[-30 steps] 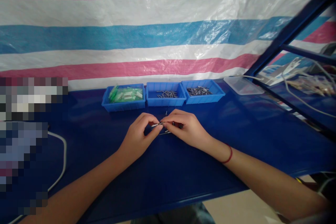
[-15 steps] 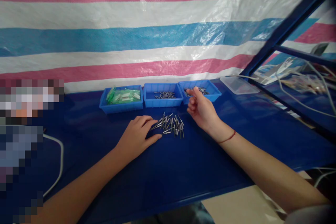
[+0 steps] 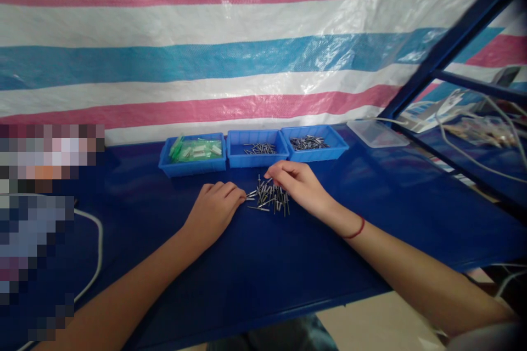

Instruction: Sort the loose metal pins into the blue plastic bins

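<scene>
A loose pile of silvery pop rivets (image 3: 272,198) lies on the blue table between my hands. My left hand (image 3: 216,205) rests at the pile's left side, its fingers closed, with the tips of a few rivets showing at the fingertips. Over the pile's upper right edge, my right hand (image 3: 302,186) bends down with thumb and fingers pinched together. What sits between those fingertips is too small to make out. Behind the pile stand a middle blue bin (image 3: 257,162) holding some rivets and a right blue bin (image 3: 329,152) holding more of them.
A left blue bin (image 3: 193,168) contains green plastic bags with pale pieces. A clear plastic lid (image 3: 381,134) lies right of the bins. A white cable (image 3: 100,241) runs along the table's left side; a dark blue metal frame (image 3: 453,46) rises at right.
My right hand has come from over the right bin down and left to the pile. My left hand's fingers, spread before, have closed at the pile's left edge.
</scene>
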Tool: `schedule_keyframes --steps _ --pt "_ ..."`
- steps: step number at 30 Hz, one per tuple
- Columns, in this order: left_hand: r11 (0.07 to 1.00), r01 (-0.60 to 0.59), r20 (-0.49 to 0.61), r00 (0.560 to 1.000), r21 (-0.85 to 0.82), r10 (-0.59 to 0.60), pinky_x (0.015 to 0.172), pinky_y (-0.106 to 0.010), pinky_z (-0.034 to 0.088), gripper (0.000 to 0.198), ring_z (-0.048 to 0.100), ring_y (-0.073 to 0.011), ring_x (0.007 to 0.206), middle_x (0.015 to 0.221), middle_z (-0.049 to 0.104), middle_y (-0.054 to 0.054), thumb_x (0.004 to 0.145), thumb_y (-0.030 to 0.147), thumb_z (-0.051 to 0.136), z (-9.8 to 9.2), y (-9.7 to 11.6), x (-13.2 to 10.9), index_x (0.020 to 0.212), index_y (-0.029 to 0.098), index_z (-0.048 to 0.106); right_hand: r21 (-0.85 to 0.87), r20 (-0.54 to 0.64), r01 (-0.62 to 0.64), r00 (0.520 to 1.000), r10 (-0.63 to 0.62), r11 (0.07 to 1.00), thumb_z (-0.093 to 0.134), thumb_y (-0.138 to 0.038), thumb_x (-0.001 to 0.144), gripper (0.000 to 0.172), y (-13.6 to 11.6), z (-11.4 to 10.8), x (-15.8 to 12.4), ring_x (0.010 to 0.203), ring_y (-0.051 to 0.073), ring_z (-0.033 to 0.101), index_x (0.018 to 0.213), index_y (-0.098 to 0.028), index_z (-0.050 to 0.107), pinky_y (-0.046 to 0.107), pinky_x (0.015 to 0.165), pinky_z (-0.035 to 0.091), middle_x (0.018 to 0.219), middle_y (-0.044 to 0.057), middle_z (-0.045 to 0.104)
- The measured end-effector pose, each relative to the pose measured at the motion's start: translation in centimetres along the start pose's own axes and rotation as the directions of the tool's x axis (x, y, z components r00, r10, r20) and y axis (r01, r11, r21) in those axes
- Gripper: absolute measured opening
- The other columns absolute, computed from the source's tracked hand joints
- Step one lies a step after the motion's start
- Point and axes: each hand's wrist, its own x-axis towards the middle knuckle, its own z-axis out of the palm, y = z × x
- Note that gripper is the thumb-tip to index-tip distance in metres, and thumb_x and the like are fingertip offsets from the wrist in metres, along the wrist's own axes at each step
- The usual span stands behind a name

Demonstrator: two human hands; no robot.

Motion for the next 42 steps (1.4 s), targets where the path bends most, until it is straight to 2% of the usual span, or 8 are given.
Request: schedule_keyframes --steps 2,5,9,14,19,28,32,42 --pt "1.0 -0.009 -0.024 1.0 -0.011 0.009 0.075 -0.034 0.036 0.016 0.057 -0.0181 0.081 0.091 0.066 -0.002 0.095 0.022 0.047 0.1 -0.1 0.0 0.093 0.02 0.063 -0.186 0.117 0.162 0.983 -0.142 0.969 0.055 -0.031 0.086 0.02 0.0 0.2 -0.3 0.061 0.011 0.051 0.081 -0.016 0.067 0.024 0.057 0.04 0.069 0.001 0.059" --pt "0.995 -0.059 -0.079 0.995 -0.083 0.053 0.076 -0.032 0.039 0.018 0.059 -0.0173 0.083 0.091 0.066 -0.003 0.096 0.022 0.044 0.1 -0.1 -0.1 0.094 0.018 0.061 -0.386 0.294 0.397 0.909 -0.296 0.833 0.057 -0.025 0.086 0.016 -0.1 0.5 -0.9 0.075 0.015 0.058 0.095 -0.016 0.067 0.027 0.069 0.046 0.084 0.005 0.064" --pt "0.977 -0.108 -0.189 0.979 -0.183 0.073 0.081 -0.032 0.045 0.021 0.061 -0.0178 0.087 0.094 0.066 -0.006 0.097 0.023 0.04 -0.1 0.2 -0.4 0.096 0.017 0.06 -0.508 0.407 0.511 0.852 -0.329 0.694 0.051 -0.024 0.091 0.019 -0.2 0.9 -1.4 0.086 0.018 0.06 0.099 -0.017 0.067 0.03 0.078 0.048 0.091 0.008 0.065" --pt "0.901 0.001 -0.255 0.959 -0.433 -0.124 0.078 -0.028 0.05 0.016 0.063 -0.0154 0.085 0.093 0.066 -0.002 0.091 0.03 0.054 -0.2 0.7 -0.5 0.102 0.021 0.059 -0.416 0.362 0.476 0.868 -0.339 0.775 0.05 -0.023 0.092 0.02 -0.6 0.9 -1.5 0.081 0.016 0.061 0.094 -0.016 0.069 0.027 0.074 0.048 0.088 0.007 0.066" --pt "0.75 0.146 -0.179 0.925 -0.646 -0.335 0.072 -0.025 0.051 0.02 0.065 -0.0139 0.076 0.087 0.068 0.0 0.082 0.033 0.065 0.0 0.7 -0.3 0.098 0.021 0.061 -0.23 0.254 0.377 0.913 -0.318 0.897 0.052 -0.028 0.092 0.021 -0.8 1.0 -1.4 0.071 0.013 0.059 0.092 -0.017 0.071 0.024 0.063 0.046 0.08 0.005 0.065" --pt "0.653 0.147 -0.143 0.918 -0.743 -0.369 0.067 -0.024 0.048 0.012 0.061 -0.0131 0.07 0.079 0.066 0.0 0.085 0.031 0.06 -0.4 1.2 -0.4 0.086 0.019 0.063 -0.146 0.267 0.281 0.934 -0.236 0.949 0.055 -0.034 0.089 0.023 -0.6 1.2 -1.5 0.066 0.013 0.056 0.095 -0.019 0.071 0.025 0.06 0.043 0.076 0.004 0.062" --pt "0.655 0.135 -0.163 0.914 -0.743 -0.373 0.065 -0.024 0.048 0.011 0.06 -0.0127 0.069 0.077 0.064 0.0 0.085 0.029 0.059 -0.7 1.4 -0.5 0.084 0.018 0.062 -0.122 0.234 0.219 0.954 -0.187 0.968 0.059 -0.034 0.086 0.023 -0.7 1.4 -1.7 0.059 0.011 0.051 0.1 -0.018 0.069 0.024 0.053 0.04 0.077 0.003 0.06" --pt "0.703 0.097 -0.203 0.922 -0.705 -0.33 0.067 -0.023 0.048 0.008 0.059 -0.0118 0.07 0.079 0.063 0.0 0.086 0.025 0.058 -0.8 1.2 -0.6 0.086 0.018 0.061 -0.052 0.108 0.164 0.982 -0.158 0.985 0.062 -0.032 0.084 0.015 -1.0 1.5 -1.8 0.058 0.01 0.05 0.087 -0.018 0.068 0.024 0.052 0.039 0.079 0.004 0.062"
